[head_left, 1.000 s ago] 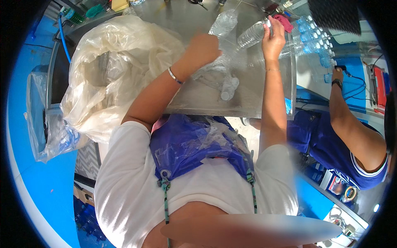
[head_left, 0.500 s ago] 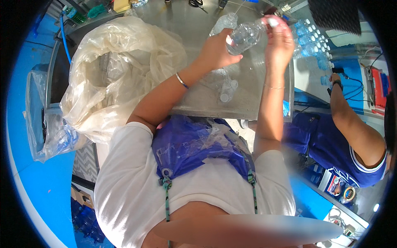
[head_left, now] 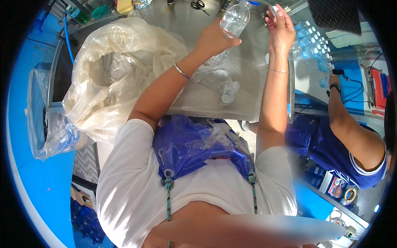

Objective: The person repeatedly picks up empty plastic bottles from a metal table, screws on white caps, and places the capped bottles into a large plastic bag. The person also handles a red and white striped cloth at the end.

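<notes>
My left hand (head_left: 213, 39) is wrapped round a clear plastic bottle (head_left: 235, 21), which it holds up at the far side of the metal table (head_left: 198, 103). The bottle's top reaches a blue tap handle (head_left: 253, 3) at the upper edge; its mouth is hard to make out. A small white cap (head_left: 274, 10) is pinched between the fingers of my right hand (head_left: 283, 33), raised to the right of the bottle. Nearer me, a clear plastic bottle (head_left: 227, 93) with a white cap lies on the table.
A large translucent plastic bag (head_left: 91, 95) covers the table's left part. Black scissors (head_left: 198, 5) lie at the far edge. Rows of capped bottles (head_left: 314, 45) stand at the right, where another person's hand (head_left: 334, 79) reaches in.
My left hand has lifted the bottle away toward the blue tap handle and turned it more upright. My right hand has drawn off the bottle's mouth, with the white cap in its fingers.
</notes>
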Demonstrator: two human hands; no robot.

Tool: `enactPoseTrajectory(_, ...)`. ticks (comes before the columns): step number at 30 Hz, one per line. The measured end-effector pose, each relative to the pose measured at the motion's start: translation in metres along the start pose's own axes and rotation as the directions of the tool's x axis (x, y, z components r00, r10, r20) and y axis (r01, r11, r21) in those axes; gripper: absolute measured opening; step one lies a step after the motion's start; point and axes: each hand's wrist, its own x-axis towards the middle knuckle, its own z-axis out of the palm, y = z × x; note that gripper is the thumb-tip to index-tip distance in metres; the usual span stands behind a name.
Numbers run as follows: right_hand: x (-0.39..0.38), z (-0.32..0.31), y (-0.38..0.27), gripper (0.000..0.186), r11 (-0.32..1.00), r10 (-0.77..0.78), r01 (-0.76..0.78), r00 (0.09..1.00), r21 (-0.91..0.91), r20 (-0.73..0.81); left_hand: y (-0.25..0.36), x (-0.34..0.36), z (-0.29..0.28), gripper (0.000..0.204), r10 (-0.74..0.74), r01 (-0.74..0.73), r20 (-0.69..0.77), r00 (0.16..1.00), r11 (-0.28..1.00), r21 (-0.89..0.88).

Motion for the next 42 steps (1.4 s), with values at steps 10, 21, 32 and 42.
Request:
enactPoseTrajectory(10,0.005,0.019,0.012,0.037,0.995,-0.030,0.030,1.000,-0.091,0.001,0.005,0.001,-0.001,0.063,0.048,-0.049,-0.021,0.999,0.998,-0.033)
enactPoseTrajectory(21,-0.026,0.018,0.017,0.039,0.915,-0.049,-0.080,0.951,0.396,0.306,0.035,-0.045,-0.017,0.071,0.179,0.491,0.646,0.742,0.511,-0.706)
enactPoseTrajectory(32,-0.060,-0.006,-0.013,0.039,0.996,-0.041,0.013,0.944,0.086,0.326,0.052,-0.078,-0.019,0.068,0.130,-0.137,0.127,0.983,0.989,0.049)
enactPoseTrajectory(42,-0.081,0.007,-0.011,0.038,0.973,-0.106,0.076,0.985,0.216,0.133,0.064,-0.091,-0.005,0.068,0.097,0.008,0.392,0.915,0.966,-0.258)
